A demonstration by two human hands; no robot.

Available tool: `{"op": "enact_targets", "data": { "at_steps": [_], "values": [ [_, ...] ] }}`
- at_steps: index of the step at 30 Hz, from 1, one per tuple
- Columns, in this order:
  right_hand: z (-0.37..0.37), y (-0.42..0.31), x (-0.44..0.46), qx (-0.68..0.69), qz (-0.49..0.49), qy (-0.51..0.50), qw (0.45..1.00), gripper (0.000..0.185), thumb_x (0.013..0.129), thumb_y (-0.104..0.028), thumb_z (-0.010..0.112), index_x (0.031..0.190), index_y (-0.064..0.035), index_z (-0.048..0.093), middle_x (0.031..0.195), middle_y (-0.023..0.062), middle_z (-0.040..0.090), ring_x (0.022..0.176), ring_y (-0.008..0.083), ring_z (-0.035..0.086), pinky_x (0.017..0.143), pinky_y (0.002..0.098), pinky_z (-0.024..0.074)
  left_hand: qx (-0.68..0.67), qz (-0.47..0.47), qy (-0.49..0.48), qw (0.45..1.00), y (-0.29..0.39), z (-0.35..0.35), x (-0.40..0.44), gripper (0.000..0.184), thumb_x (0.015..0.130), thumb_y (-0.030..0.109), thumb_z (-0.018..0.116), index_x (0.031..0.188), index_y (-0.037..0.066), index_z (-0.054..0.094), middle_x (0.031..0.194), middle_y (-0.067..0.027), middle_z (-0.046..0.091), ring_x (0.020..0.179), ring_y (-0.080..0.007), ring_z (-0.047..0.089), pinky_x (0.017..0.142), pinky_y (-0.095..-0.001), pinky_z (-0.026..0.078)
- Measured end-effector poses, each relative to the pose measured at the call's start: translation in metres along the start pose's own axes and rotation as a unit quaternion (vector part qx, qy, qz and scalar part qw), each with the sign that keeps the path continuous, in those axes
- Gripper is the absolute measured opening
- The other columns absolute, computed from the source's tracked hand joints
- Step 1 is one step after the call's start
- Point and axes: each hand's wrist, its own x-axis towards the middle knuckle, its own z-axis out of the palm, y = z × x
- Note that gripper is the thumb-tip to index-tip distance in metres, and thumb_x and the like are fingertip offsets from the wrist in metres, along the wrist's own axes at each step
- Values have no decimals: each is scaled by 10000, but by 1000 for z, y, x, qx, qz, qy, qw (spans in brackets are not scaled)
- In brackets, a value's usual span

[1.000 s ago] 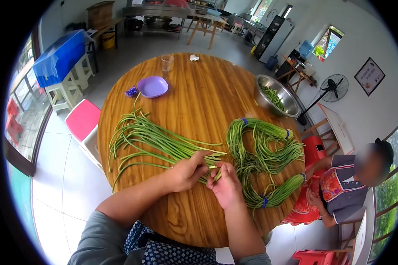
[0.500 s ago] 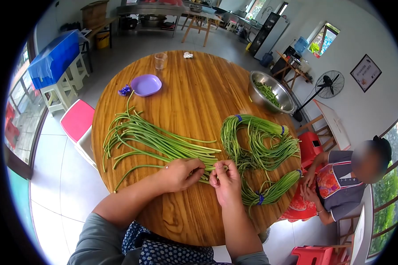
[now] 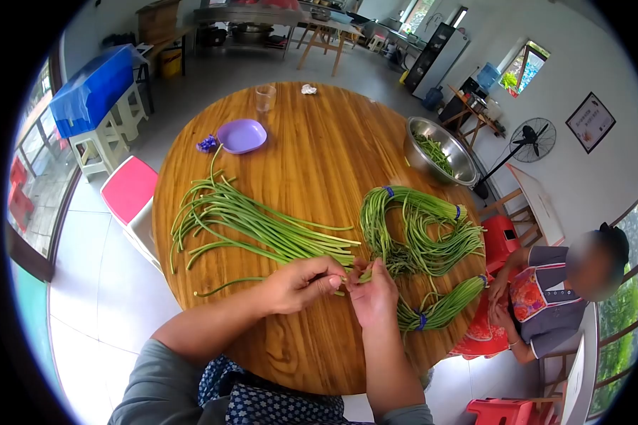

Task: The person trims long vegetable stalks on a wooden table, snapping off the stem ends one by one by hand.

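L hand (image 3: 301,286): fingers clamped on stem (image 3: 343,280) near R hand, prob to steady it.
R hand (image 3: 374,294): fingers closed on green pcs (image 3: 365,277), prob so none drop.
Loose stems (image 3: 262,228): btwn table (image 3: 312,177) centre & left edge, ends twd hands, prob for reach.
Bundles (image 3: 443,309): nr right edge; blue bands (image 3: 422,321) prob stop spread.
Bowl (image 3: 463,157): far-right edge, likely clear of arms.
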Motion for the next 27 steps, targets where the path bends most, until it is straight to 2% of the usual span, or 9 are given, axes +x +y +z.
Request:
{"op": "enact_targets", "data": {
  "at_steps": [3,4,9,11,12,14,17,25,27],
  "values": [
    [8,4,-7,11,60,-46,997,170,1034,-253,501,1026,-91,549,895,73,569,725,226,558,664,337,448,81,27,18,996,-8,-5,1,218,992,58,540,1194,-21,565,924,-95,627,852,-177,621,764,-296,497],
    [1,6,-5,-11,81,-99,992,186,1037,-273,494,1051,-96,551,896,72,562,747,230,556,653,341,444,64,-9,18,998,-8,-6,0,278,983,35,531,1253,-24,509,931,-105,629,856,-188,623,769,-306,502],
    [14,8,-16,-143,41,-120,982,175,1022,-266,547,1011,-92,525,825,51,539,659,156,521,573,283,403,128,-25,4,991,-26,-1,-3,440,970,24,515,1369,-6,330,931,-174,645,848,-279,661,751,-365,520],
    [10,13,-13,-264,-26,-110,958,164,1010,-233,577,985,-85,509,737,27,528,585,111,485,512,239,361,110,-30,13,993,-26,1,-3,356,952,58,556,1281,-7,435,904,-202,643,819,-347,662,720,-399,519],
    [9,15,-11,-250,-48,-87,963,156,1013,-212,571,970,-80,502,677,11,513,551,94,467,478,226,333,109,-30,11,994,-25,-1,-3,356,952,58,556,1281,-7,435,904,-202,643,819,-347,662,720,-399,519],
    [6,10,-7,-236,-64,-62,968,160,1014,-215,570,968,-79,501,687,15,516,556,96,471,481,228,337,252,-4,-2,968,-20,-7,-3,210,928,43,574,1133,2,554,885,-191,654,809,-358,672,705,-409,524],
    [7,4,-7,-215,-76,-33,973,171,1014,-223,570,967,-74,500,711,23,529,561,99,479,487,234,343,241,7,17,970,-22,-7,-2,129,913,90,610,1019,16,602,847,-205,651,777,-392,657,661,-432,523],
    [8,4,-10,-197,-37,-94,975,149,997,-197,601,994,-63,534,779,29,576,611,95,514,525,239,388,222,-25,8,975,-13,-7,-1,139,898,114,648,992,14,629,805,-171,658,706,-306,661,628,-379,516],
    [9,11,-14,-456,-188,-57,868,144,956,-146,653,970,-38,559,821,65,622,630,148,560,558,264,443,217,-16,23,976,-16,-5,-2,136,898,116,653,985,13,634,796,-166,656,693,-281,657,623,-361,513]
  ]
}}
